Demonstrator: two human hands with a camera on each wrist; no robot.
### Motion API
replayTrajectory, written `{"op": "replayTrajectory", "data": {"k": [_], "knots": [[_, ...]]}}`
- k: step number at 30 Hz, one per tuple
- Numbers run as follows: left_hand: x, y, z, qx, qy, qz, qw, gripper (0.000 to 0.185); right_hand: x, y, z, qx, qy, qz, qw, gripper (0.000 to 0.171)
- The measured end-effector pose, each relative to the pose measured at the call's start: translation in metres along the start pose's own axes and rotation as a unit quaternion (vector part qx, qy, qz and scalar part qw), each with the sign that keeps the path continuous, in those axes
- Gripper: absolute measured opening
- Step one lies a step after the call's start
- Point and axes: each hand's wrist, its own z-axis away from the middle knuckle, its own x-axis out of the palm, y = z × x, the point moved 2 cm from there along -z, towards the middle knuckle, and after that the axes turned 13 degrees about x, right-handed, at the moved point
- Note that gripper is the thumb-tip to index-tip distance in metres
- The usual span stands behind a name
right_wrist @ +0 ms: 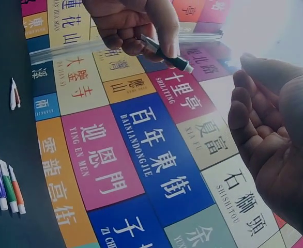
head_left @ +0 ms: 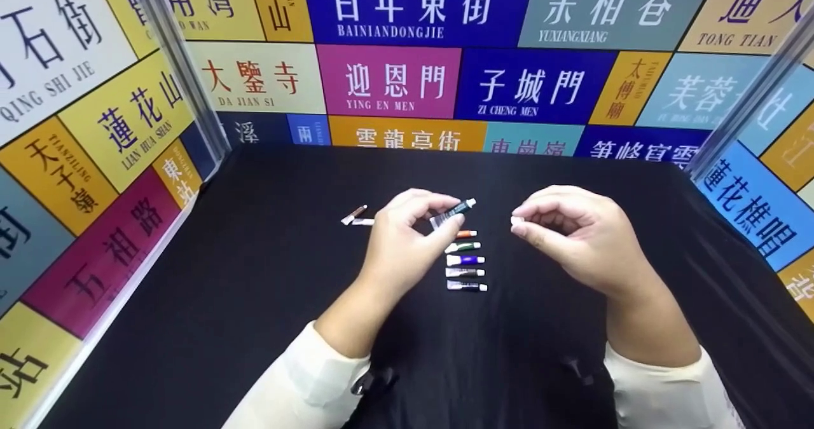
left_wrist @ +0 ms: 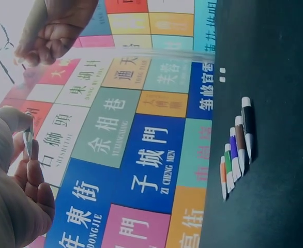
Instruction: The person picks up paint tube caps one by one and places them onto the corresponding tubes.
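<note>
My left hand pinches a small dark paint tube between thumb and fingers, its white tip pointing up and right, a little above the black cloth. That tube also shows in the right wrist view. About a hand's width to the right, my right hand has its thumb and forefinger pinched on a tiny white piece, apparently a cap. Below the held tube lies a neat row of small tubes: orange, green, purple, brown and black.
Two more small tubes lie to the left of my left hand. The table is covered with black cloth and closed in on three sides by colourful sign panels. Metal posts stand at the back corners.
</note>
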Motion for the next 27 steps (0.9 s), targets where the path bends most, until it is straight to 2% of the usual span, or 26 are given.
{"op": "replayTrajectory", "data": {"k": [10,19,27], "knots": [[-0.001,0.011,0.001,0.021,-0.010,0.006,0.9997,0.019,0.001,-0.001,0.000,-0.010,0.018,-0.026,0.999,0.027],[-0.002,0.020,0.002,0.047,-0.024,-0.009,0.9986,0.019,0.003,-0.003,-0.001,0.023,0.071,0.016,0.997,0.021],[0.000,0.025,0.005,0.069,-0.032,-0.035,0.9965,0.021,0.007,-0.002,-0.001,0.034,0.059,0.019,0.997,0.020]]}}
